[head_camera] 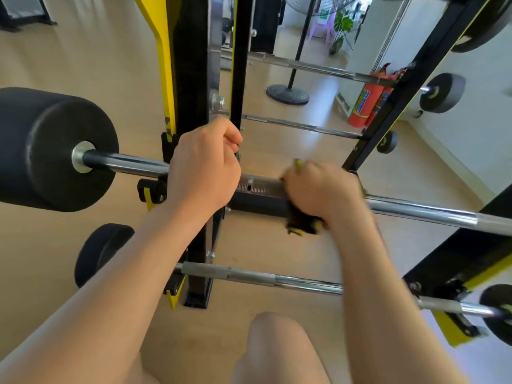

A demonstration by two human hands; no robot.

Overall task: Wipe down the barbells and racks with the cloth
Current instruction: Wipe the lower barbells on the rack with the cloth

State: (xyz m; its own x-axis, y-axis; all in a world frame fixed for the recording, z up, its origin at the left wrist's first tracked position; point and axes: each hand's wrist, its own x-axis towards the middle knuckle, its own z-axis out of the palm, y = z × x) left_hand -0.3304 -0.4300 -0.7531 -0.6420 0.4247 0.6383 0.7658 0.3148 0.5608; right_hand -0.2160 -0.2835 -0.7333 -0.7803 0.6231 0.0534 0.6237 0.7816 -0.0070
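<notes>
A chrome barbell with a thick black weight on its left end lies across the black and yellow rack. My left hand is closed around the bar right beside the left upright. My right hand is blurred and presses a dark cloth with yellow edges around the knurled part of the same bar, just right of the left hand. The cloth hangs below the bar. The right upright slants up at the right.
Below, a second barbell rests lower on the rack with black plates at both ends. Further bars hang on the rack behind. Red fire extinguishers, a fan stand and a plant stand at the back right. My knee is at the bottom.
</notes>
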